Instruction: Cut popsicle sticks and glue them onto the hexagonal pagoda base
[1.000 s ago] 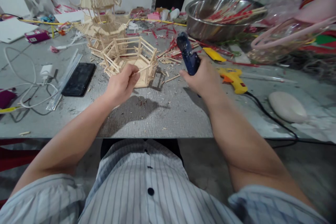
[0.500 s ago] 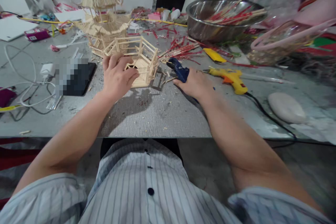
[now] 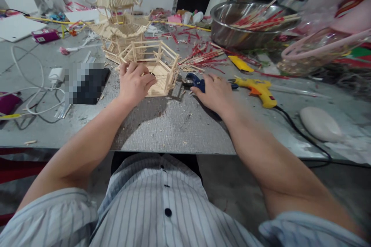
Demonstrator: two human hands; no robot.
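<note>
My left hand (image 3: 135,82) has its fingers bent over the near left side of a small open stick frame (image 3: 164,75), thumb and fingers closed on its rail. To the right, my right hand (image 3: 216,92) lies over a dark blue cutting tool (image 3: 198,82) low on the table, its fingers round the handles. Behind the frame stands a stick pagoda (image 3: 117,27) with a pointed roof. Right of my right hand lies a yellow glue gun (image 3: 261,89).
A steel bowl (image 3: 220,34) holds red-tipped sticks, with more red-tipped sticks (image 3: 205,56) before it. A phone (image 3: 97,85) and white charger (image 3: 56,75) lie left. A pale stone (image 3: 320,123), a black cable and a pink-rimmed basket (image 3: 315,44) are right.
The blue tool has been lowered and turned flatter on the table, with my right hand over it. My left hand stays at the stick frame. The whole view has shifted slightly.
</note>
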